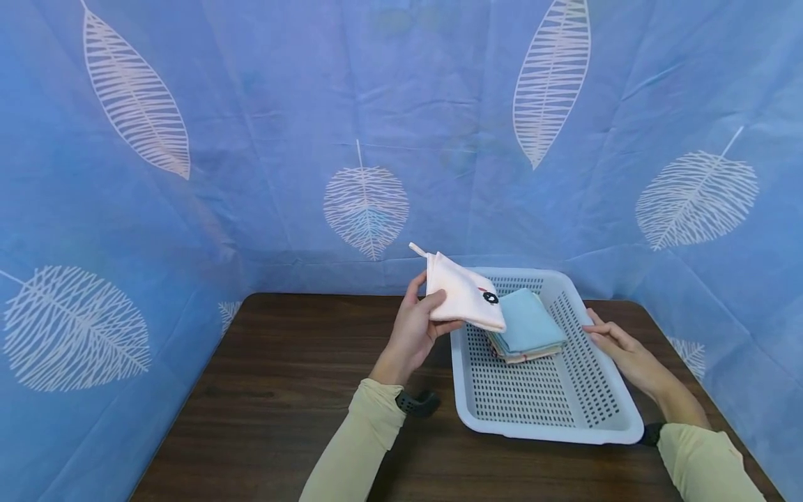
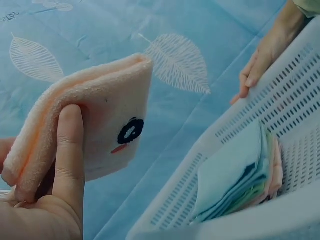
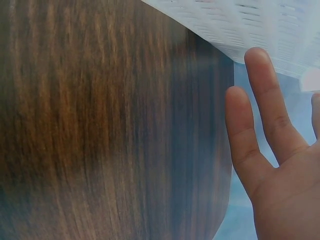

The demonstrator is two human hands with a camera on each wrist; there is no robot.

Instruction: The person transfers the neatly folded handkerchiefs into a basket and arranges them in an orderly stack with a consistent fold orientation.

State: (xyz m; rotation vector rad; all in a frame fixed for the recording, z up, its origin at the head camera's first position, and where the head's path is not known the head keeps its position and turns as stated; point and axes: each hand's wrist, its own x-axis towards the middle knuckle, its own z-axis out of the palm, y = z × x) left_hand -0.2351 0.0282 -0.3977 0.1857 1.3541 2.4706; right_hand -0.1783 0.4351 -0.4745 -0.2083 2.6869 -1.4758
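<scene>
My left hand (image 1: 417, 328) pinches a folded pale pink towel (image 1: 461, 289) between thumb and fingers, holding it in the air by the basket's left rim. The towel has a hanging loop at one corner and an embroidered black eye with a red mark. Inside the white plastic basket (image 1: 602, 439) lies a small pile of folded cloths, a light blue towel (image 1: 530, 321) on top. Greenish and pinkish edges show beneath it in the left wrist view. My right hand (image 1: 633, 359) rests at the basket's right rim, its fingers fairly straight in the right wrist view (image 3: 287, 165).
The basket, with slotted walls and floor, stands on the right of a dark wooden table (image 1: 282, 390). A blue curtain (image 1: 439, 195) with white leaf prints hangs behind the table and along both sides.
</scene>
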